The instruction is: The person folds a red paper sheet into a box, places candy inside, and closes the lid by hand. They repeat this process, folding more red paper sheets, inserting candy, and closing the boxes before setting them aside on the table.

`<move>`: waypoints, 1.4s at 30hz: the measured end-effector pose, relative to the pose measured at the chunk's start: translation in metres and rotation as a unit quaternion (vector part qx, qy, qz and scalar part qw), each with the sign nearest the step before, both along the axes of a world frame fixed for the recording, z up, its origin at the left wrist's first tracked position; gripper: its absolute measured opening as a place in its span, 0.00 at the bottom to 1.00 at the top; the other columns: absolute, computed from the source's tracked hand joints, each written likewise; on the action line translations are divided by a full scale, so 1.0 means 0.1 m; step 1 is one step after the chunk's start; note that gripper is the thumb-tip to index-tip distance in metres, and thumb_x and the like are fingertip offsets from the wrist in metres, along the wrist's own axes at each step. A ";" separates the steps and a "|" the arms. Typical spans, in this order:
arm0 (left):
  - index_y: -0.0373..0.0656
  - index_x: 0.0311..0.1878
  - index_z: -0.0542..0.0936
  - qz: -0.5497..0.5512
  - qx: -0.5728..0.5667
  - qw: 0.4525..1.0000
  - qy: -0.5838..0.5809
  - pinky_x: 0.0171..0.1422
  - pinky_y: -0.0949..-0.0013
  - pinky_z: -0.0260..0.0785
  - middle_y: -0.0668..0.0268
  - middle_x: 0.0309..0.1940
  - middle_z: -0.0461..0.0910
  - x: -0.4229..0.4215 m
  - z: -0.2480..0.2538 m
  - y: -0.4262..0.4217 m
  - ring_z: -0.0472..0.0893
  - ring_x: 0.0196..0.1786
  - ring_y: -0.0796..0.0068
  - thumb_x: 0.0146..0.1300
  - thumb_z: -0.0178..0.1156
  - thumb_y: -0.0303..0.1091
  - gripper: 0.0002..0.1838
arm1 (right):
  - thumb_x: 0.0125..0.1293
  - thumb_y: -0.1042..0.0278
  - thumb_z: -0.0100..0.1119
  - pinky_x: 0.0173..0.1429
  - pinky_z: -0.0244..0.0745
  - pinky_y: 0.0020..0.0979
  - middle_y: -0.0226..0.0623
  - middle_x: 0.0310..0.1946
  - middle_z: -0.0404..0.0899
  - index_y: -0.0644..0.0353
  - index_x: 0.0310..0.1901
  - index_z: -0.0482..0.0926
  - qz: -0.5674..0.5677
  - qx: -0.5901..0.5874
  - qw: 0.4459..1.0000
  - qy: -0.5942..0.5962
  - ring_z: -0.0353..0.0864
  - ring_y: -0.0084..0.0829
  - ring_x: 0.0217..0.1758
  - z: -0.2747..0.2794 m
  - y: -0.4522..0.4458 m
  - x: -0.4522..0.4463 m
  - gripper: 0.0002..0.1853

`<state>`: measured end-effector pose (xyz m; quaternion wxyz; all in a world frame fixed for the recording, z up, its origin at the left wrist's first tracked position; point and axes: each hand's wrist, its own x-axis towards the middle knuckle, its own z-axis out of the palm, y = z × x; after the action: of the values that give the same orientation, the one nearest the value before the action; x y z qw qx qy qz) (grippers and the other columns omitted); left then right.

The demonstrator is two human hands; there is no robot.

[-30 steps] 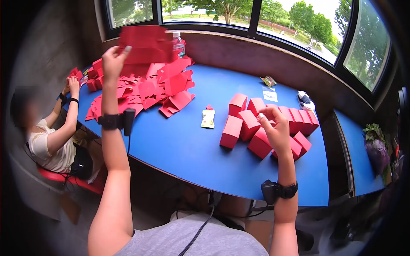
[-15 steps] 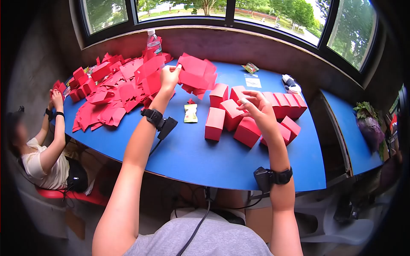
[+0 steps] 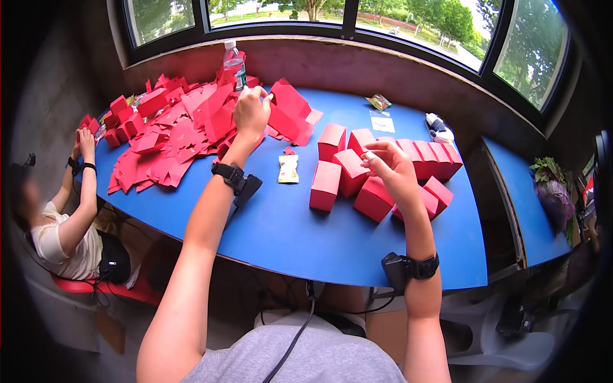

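Observation:
My left hand (image 3: pixel 253 113) pinches the edge of a red cardboard sheet (image 3: pixel 290 113) with folded flaps, above the back middle of the blue table (image 3: pixel 274 236). To its left spreads a heap of flat red cut-outs (image 3: pixel 169 143). Over the group of folded red boxes on the right hovers my right hand (image 3: pixel 397 172), fingers apart and slightly curled, with nothing seen in it. One red box (image 3: pixel 325 185) stands at the group's left side. A yellow-green packet (image 3: pixel 288 169) lies between the heap and the boxes.
A clear bottle (image 3: pixel 235 66) stands behind the heap. Another packet (image 3: pixel 378 102) and a white-blue object (image 3: pixel 439 127) lie at the back right. A co-worker (image 3: pixel 64 236) sits at the left, hands on red card. A side table (image 3: pixel 536 217) holds a plant.
My left hand has swung right from above the heap, carrying the red card, which is now lower. My right hand stays over the boxes. The view has shifted.

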<state>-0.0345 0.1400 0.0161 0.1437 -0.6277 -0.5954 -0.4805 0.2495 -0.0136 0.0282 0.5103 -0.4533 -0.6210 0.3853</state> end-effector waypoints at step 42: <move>0.40 0.66 0.51 -0.563 -0.152 0.807 -0.095 0.43 0.68 0.75 0.52 0.58 0.63 0.97 0.04 -1.32 0.78 0.45 0.70 0.56 0.70 0.42 0.44 | 0.69 0.59 0.52 0.55 0.79 0.36 0.33 0.49 0.79 0.56 0.53 0.72 0.112 -0.015 0.853 0.509 0.79 0.29 0.53 -0.02 -0.08 -0.09 0.16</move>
<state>0.0623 0.0078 0.0201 -0.3063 -0.8180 -0.2132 -0.4377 0.2401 -0.0214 0.0264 0.7016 -0.1287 -0.3148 0.6262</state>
